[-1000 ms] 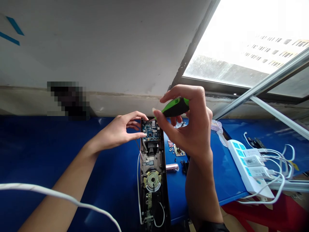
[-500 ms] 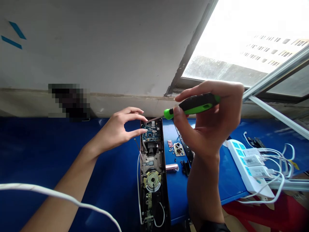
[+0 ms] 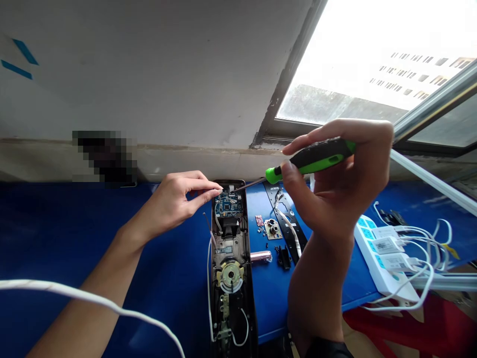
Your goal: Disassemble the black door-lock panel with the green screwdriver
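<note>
My right hand (image 3: 328, 184) is wrapped round the black and green handle of a screwdriver (image 3: 309, 160), whose shaft slants down to the left. Its tip is over the upper part of a blue circuit board (image 3: 228, 208); whether it touches cannot be seen. At the board's upper left edge, my left hand (image 3: 182, 196) has thumb and fingers pinched together; anything between them is too small to make out. The board sits at the far end of a long dark device housing (image 3: 246, 278), which lies open with a round metal part (image 3: 231, 273) lower down.
On the blue table (image 3: 149, 288) right of the housing are a small round-topped board (image 3: 273, 229), a pink cylinder (image 3: 261, 256), black pieces (image 3: 283, 257) and a black panel (image 3: 288, 214). A power strip (image 3: 382, 268) with plugs stands farther right. A white cable (image 3: 93, 300) crosses the lower left.
My left thumb and fingers have closed from apart into a pinch. My right hand and the screwdriver have shifted right, the tip moving rightward over the board. The view has shifted slightly.
</note>
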Demonstrator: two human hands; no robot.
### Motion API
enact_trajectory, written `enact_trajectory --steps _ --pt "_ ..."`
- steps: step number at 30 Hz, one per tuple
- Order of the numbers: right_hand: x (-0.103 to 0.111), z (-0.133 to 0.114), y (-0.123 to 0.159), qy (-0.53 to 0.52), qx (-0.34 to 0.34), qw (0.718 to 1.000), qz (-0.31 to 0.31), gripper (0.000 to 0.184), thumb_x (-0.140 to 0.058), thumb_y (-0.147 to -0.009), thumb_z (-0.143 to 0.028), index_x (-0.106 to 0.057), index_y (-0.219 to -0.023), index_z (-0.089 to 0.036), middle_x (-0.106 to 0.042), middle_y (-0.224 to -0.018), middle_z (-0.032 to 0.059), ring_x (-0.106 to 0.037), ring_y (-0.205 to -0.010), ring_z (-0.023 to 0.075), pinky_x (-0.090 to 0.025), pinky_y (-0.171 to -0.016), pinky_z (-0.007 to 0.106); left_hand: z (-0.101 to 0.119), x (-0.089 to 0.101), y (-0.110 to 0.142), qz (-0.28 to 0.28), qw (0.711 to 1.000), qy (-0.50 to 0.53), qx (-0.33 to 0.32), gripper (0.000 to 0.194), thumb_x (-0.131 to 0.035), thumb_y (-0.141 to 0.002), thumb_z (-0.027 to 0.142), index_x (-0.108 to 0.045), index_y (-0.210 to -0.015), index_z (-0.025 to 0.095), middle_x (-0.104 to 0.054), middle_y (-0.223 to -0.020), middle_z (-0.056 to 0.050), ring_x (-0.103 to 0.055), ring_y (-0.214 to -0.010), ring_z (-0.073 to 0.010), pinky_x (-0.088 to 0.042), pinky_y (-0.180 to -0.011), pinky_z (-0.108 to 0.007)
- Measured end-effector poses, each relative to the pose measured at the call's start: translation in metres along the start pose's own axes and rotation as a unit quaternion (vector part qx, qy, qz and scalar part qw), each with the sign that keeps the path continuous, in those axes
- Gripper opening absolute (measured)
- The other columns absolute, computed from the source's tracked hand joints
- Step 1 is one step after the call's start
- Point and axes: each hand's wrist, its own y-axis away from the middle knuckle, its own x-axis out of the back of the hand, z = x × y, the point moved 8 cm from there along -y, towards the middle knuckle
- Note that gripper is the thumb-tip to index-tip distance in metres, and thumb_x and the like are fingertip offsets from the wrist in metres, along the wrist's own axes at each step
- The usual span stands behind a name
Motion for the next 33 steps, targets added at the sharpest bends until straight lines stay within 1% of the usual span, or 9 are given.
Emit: enact_trajectory --steps 5,9,13,16,21,25,29,31,33 --pt "0.012 0.004 -0.001 0.014 -0.007 0.999 -0.040 0.028 -0.072 -0.083 -0.029 -0.056 -0.105 -0.036 -0.069 -0.100 0.0035 -0.072 -0.084 0.0263 -0.060 -0.063 0.046 0.014 -0.008 0.002 -0.022 1.000 -0.021 0.001 0.032 -0.059 -0.102 0.045 -0.081 -0.108 0.022 -0.078 -0.100 -0.003 -0.070 -0.087 -0.0177 -0.054 -0.080 -0.028" --pt "0.026 0.010 0.001 -0.006 -0.028 0.997 -0.074 0.031 -0.073 -0.079 -0.019 -0.061 -0.104 -0.033 -0.071 -0.097 0.0016 -0.071 -0.080 0.0233 -0.059 -0.063 0.043 0.026 -0.016 0.004 -0.034 0.999 -0.019 -0.018 0.028 -0.061 -0.102 0.041 -0.081 -0.108 0.024 -0.078 -0.101 -0.003 -0.072 -0.087 -0.0172 -0.055 -0.078 -0.027" --pt "0.035 0.019 0.004 0.001 -0.041 0.990 -0.139 0.036 -0.072 -0.075 -0.010 -0.063 -0.106 -0.029 -0.071 -0.094 0.0001 -0.069 -0.075 0.0187 -0.056 -0.059 0.037 0.041 -0.032 0.008 -0.070 0.996 -0.006 -0.057 0.022 -0.063 -0.101 0.033 -0.081 -0.111 0.025 -0.079 -0.105 -0.001 -0.074 -0.089 -0.0161 -0.057 -0.079 -0.026" --pt "0.039 0.029 0.008 0.030 -0.054 0.979 -0.194 0.038 -0.071 -0.075 -0.009 -0.063 -0.107 -0.028 -0.071 -0.092 -0.0001 -0.067 -0.072 0.0171 -0.056 -0.058 0.035 0.051 -0.048 0.012 -0.104 0.992 -0.005 -0.067 0.020 -0.063 -0.101 0.030 -0.081 -0.110 0.026 -0.079 -0.104 -0.001 -0.074 -0.089 -0.0160 -0.058 -0.078 -0.027" --pt "0.048 0.048 0.019 0.072 -0.087 0.957 -0.268 0.038 -0.072 -0.075 -0.013 -0.064 -0.109 -0.027 -0.068 -0.083 -0.0031 -0.063 -0.066 0.0133 -0.052 -0.055 0.028 0.067 -0.084 0.015 -0.192 0.978 -0.021 -0.076 0.022 -0.058 -0.104 0.031 -0.079 -0.106 0.024 -0.078 -0.099 -0.002 -0.073 -0.086 -0.0167 -0.055 -0.076 -0.029" --pt "0.056 0.061 0.025 0.082 -0.117 0.947 -0.289 0.036 -0.074 -0.075 -0.014 -0.065 -0.108 -0.025 -0.068 -0.079 -0.0034 -0.061 -0.063 0.0121 -0.045 -0.049 0.025 0.082 -0.116 -0.002 -0.245 0.958 -0.088 -0.120 0.031 -0.049 -0.106 0.025 -0.078 -0.096 0.022 -0.076 -0.092 -0.006 -0.069 -0.081 -0.0189 -0.048 -0.070 -0.031" --pt "0.061 0.073 0.028 0.084 -0.160 0.935 -0.305 0.033 -0.074 -0.075 -0.015 -0.064 -0.105 -0.025 -0.065 -0.074 -0.0040 -0.058 -0.061 0.0123 -0.043 -0.050 0.025 0.083 -0.161 -0.025 -0.327 0.915 -0.193 -0.138 0.023 -0.059 -0.090 0.008 -0.072 -0.075 0.019 -0.069 -0.073 -0.004 -0.064 -0.068 -0.0189 -0.040 -0.062 -0.031" --pt "0.063 0.077 0.031 0.086 -0.183 0.926 -0.320 0.031 -0.072 -0.076 -0.016 -0.063 -0.105 -0.025 -0.065 -0.076 -0.0037 -0.057 -0.062 0.0118 -0.044 -0.052 0.025 0.078 -0.183 -0.034 -0.363 0.881 -0.270 -0.136 0.023 -0.058 -0.080 0.000 -0.067 -0.067 0.017 -0.066 -0.069 -0.004 -0.057 -0.059 -0.0176 -0.033 -0.055 -0.032" --pt "0.065 0.079 0.033 0.085 -0.198 0.919 -0.331 0.030 -0.070 -0.078 -0.016 -0.062 -0.105 -0.024 -0.065 -0.077 -0.0036 -0.056 -0.063 0.0111 -0.044 -0.054 0.025 0.077 -0.201 -0.039 -0.384 0.862 -0.301 -0.142 0.023 -0.056 -0.075 -0.002 -0.065 -0.065 0.017 -0.064 -0.065 -0.003 -0.052 -0.054 -0.0166 -0.029 -0.052 -0.031"
